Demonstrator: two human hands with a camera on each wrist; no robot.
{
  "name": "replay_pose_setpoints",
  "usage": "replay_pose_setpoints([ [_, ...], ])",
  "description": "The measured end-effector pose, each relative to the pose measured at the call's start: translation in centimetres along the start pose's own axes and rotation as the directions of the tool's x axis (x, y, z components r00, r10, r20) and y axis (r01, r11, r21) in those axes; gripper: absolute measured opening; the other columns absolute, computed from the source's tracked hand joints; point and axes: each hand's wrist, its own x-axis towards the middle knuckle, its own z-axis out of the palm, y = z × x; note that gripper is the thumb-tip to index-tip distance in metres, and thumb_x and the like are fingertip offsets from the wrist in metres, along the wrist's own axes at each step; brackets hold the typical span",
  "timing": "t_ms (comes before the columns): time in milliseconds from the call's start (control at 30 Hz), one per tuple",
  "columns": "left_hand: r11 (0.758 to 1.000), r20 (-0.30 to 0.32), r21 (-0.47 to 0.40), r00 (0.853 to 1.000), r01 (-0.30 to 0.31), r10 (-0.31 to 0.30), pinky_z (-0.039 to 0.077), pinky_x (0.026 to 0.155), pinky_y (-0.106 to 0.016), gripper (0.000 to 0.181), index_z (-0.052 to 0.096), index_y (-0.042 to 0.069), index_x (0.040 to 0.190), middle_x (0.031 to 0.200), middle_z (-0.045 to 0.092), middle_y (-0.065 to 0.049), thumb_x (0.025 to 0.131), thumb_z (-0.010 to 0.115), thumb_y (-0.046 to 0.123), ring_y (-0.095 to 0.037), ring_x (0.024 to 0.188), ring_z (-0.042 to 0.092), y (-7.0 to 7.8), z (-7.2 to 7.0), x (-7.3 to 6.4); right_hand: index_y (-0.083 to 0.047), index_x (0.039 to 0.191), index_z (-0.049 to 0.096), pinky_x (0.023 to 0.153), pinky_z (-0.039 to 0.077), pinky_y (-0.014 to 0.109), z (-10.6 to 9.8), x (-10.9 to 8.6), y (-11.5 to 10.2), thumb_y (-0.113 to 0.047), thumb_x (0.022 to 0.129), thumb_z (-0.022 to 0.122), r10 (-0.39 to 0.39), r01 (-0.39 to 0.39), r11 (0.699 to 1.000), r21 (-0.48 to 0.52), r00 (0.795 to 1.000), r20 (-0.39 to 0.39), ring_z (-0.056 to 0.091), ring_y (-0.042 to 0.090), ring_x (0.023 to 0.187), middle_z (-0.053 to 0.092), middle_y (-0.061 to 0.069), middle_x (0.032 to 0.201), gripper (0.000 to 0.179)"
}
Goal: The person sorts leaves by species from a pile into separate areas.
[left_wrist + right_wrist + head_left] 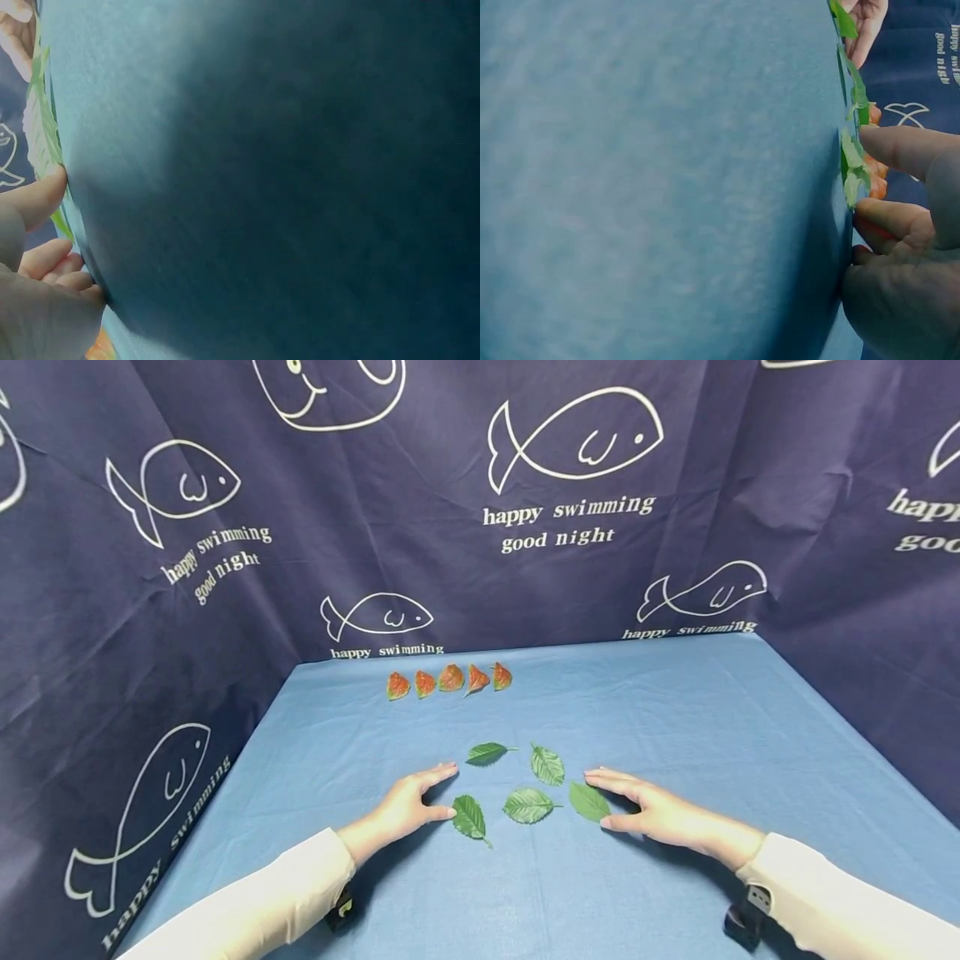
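Note:
Several green leaves lie loosely grouped on the blue cloth between the hands. My left hand (405, 806) rests on the cloth with thumb and fingers apart, its thumb tip at the edge of a dark green leaf (468, 817). On the other side, my right hand (663, 812) spreads its thumb and fingers around the edge of a smooth green leaf (588, 801); whether it touches the leaf I cannot tell. Between them are a pale veined leaf (528, 806), another leaf (547, 764) above it and a darker leaf (487, 753) at upper left. Neither hand holds anything.
A row of several orange-red leaf-like pieces (451, 678) with green edges lies toward the back left of the blue cloth (637, 710). Dark blue curtains (465, 560) with white fish drawings rise at the back and both sides.

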Motion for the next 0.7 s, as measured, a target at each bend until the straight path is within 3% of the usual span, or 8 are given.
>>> replay_pose_setpoints([
  [100,1.0,0.0,0.012,1.0,0.009,-0.009,0.036,0.112,-0.051,0.064,0.052,0.007,0.139,0.148,0.047,-0.008,0.081,0.078,0.017,-0.031,0.139,0.04,0.1,-0.2,0.0,-0.007,0.144,0.045,0.11,0.022,0.067,-0.2,0.2,-0.5,-0.031,0.089,0.069,0.016,-0.016,1.0,0.009,1.0,0.001,0.025,0.045,0.142,0.033,0.02,0.154,0.065],
  [300,0.999,0.004,0.013,0.999,0.032,-0.032,0.035,0.112,-0.051,0.065,0.052,0.008,0.14,0.149,0.045,-0.007,0.081,0.078,0.017,-0.03,0.14,0.038,0.4,-0.3,-0.1,-0.003,0.141,0.048,0.107,0.031,0.065,-0.3,0.4,-1.5,-0.029,0.088,0.071,0.032,-0.036,0.996,-0.087,0.998,-0.05,0.034,0.047,0.137,0.04,0.022,0.149,0.063],
  [400,0.999,0.007,0.011,0.999,0.04,-0.04,0.035,0.112,-0.05,0.065,0.052,0.008,0.14,0.149,0.045,-0.006,0.081,0.078,0.017,-0.03,0.14,0.038,0.4,-0.3,0.0,0.001,0.134,0.054,0.101,0.044,0.056,-0.3,0.5,-1.8,-0.022,0.085,0.075,-0.022,0.001,0.989,-0.15,0.991,-0.136,0.048,0.044,0.127,0.049,0.023,0.14,0.058],
  [500,0.999,0.008,0.011,0.999,0.043,-0.043,0.035,0.112,-0.05,0.065,0.052,0.008,0.139,0.149,0.046,-0.006,0.081,0.079,0.016,-0.03,0.14,0.038,0.5,-0.3,0.1,0.003,0.127,0.059,0.084,0.056,0.039,-0.4,0.7,-2.1,-0.016,0.081,0.078,-0.036,0.003,0.987,-0.163,0.978,-0.204,0.061,0.031,0.104,0.061,0.017,0.12,0.053],
  [600,0.999,0.01,0.009,0.999,0.047,-0.048,0.035,0.112,-0.05,0.065,0.053,0.007,0.139,0.148,0.047,-0.008,0.08,0.079,0.015,-0.031,0.139,0.039,0.6,-0.4,0.1,0.003,0.121,0.061,0.065,0.051,0.025,-0.5,1.0,-2.4,-0.016,0.079,0.079,0.029,-0.053,0.993,-0.11,0.978,-0.208,0.057,0.015,0.079,0.063,0.007,0.095,0.05],
  [700,0.998,0.014,0.004,0.998,0.06,-0.06,0.034,0.113,-0.05,0.065,0.053,0.006,0.138,0.148,0.047,-0.008,0.08,0.08,0.014,-0.031,0.139,0.039,0.8,-0.4,0.1,0.003,0.116,0.062,0.059,0.045,0.021,-0.4,1.1,-2.3,-0.018,0.078,0.08,0.118,-0.13,0.99,-0.056,0.976,-0.181,0.052,0.009,0.068,0.06,0.0,0.08,0.047],
])
